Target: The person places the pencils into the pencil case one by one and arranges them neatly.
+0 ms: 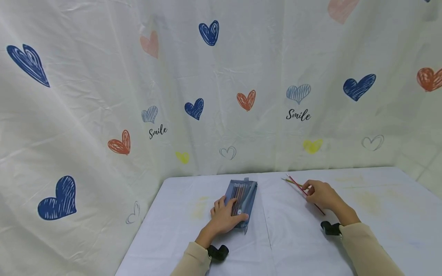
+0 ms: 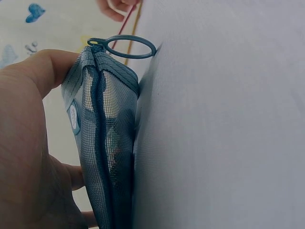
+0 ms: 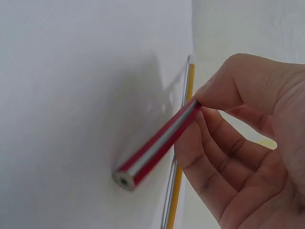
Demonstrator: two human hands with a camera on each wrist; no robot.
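A blue mesh zip pencil case (image 1: 249,197) with several pencils inside lies on the white-covered table. My left hand (image 1: 223,219) rests on it, thumb near its close end and fingers spread over its left part. In the left wrist view the zipped side of the case (image 2: 112,124) faces me, with a ring pull (image 2: 131,56) at its corner. Between thumb and fingertips, my right hand (image 1: 322,195) pinches a red pencil (image 3: 159,143) with a silver stripe, its flat end towards the right wrist camera. A yellow pencil (image 3: 177,193) lies behind it, crossing it.
A white cloth (image 1: 283,245) with faint yellowish stains covers the table. Behind the table hangs a white curtain (image 1: 262,69) printed with hearts and "Smile". Black devices (image 1: 218,253) are strapped at both wrists, below beige sleeves (image 1: 369,249).
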